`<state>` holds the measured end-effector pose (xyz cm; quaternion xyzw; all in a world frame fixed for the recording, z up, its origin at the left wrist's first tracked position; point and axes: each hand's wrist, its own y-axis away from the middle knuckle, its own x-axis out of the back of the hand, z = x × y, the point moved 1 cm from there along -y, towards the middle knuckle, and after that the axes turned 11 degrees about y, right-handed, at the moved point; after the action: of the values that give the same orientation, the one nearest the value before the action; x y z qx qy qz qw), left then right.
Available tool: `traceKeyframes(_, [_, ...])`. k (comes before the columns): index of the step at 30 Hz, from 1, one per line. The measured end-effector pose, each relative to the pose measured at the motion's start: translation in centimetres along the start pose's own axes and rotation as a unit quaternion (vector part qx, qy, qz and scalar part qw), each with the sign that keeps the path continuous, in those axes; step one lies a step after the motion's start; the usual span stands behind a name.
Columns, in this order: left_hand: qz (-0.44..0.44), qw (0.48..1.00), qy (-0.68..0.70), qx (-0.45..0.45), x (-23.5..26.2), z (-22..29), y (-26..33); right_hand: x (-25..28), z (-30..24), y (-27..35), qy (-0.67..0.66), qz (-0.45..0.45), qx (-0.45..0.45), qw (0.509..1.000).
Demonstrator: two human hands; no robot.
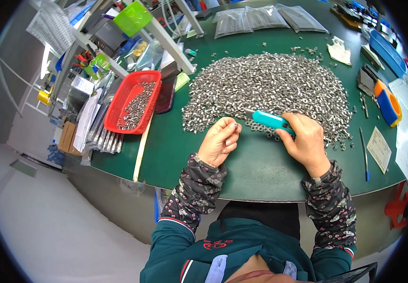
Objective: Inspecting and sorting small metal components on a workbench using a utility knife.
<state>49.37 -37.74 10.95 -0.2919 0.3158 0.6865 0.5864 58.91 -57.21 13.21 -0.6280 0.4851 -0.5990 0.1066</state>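
My right hand (308,144) is closed around a teal utility knife (269,120), whose blade end points left toward my other hand. My left hand (218,144) is pinched, with a small metal ring-like part (236,125) between thumb and forefinger; the fingers partly cover it. Just beyond both hands spreads a wide heap of small silvery ring-like metal parts (265,85). The knife lies over the near edge of this heap. Patterned dark sleeves cover both of my forearms.
On the left, a red plastic basket (154,96) holds more small metal parts. Filled clear bags (249,20) lie at the back of the green table (260,174). To the right are a blue pen (365,158), a paper slip (379,148) and an orange-and-blue tape dispenser (387,104).
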Motion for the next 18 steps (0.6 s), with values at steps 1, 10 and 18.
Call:
traceKeyframes(1, [0.001,1.0,0.0,-0.006,0.5,0.2,0.2,0.0,-0.1,0.1,-0.007,-0.015,0.003,1.0])
traceKeyframes(10, [0.006,0.999,0.034,-0.033,2.8,0.5,0.2,-0.7,-1.0,0.1,-0.029,-0.138,0.032,0.989])
traceKeyframes(18, [0.011,1.0,0.004,-0.028,2.2,0.4,0.1,-0.9,-1.1,0.1,-0.035,-0.164,0.028,0.985])
